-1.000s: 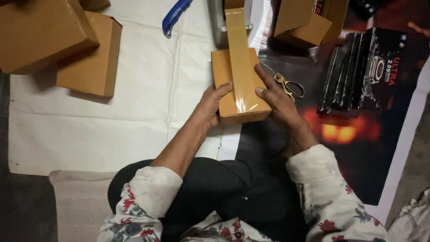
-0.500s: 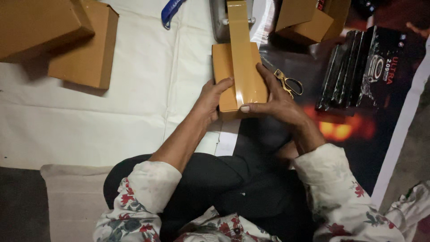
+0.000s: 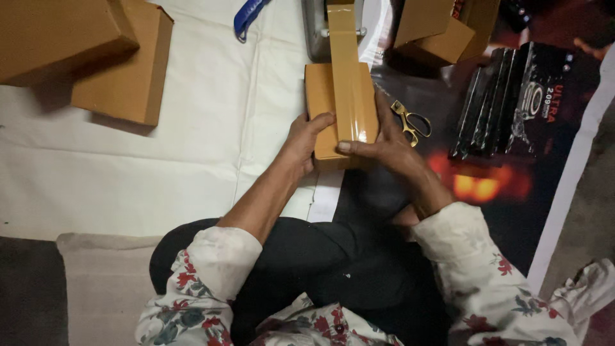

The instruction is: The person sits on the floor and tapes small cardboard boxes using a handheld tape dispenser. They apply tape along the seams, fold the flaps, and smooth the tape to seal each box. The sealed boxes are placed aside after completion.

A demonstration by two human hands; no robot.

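A small brown cardboard box lies on the floor in front of me. A strip of glossy brown tape runs along its top from a grey tape dispenser just behind it. My left hand grips the box's near left corner. My right hand lies along its right side, with the thumb pressing the tape's near end down on the box.
Gold-handled scissors lie right of the box. Larger brown boxes sit far left, more boxes at the top right, and black packages stand at right. A blue tool lies on the white sheet.
The tape strip now runs lower along the box's top. My right hand has shifted from the box's end to its right side, thumb on the tape.
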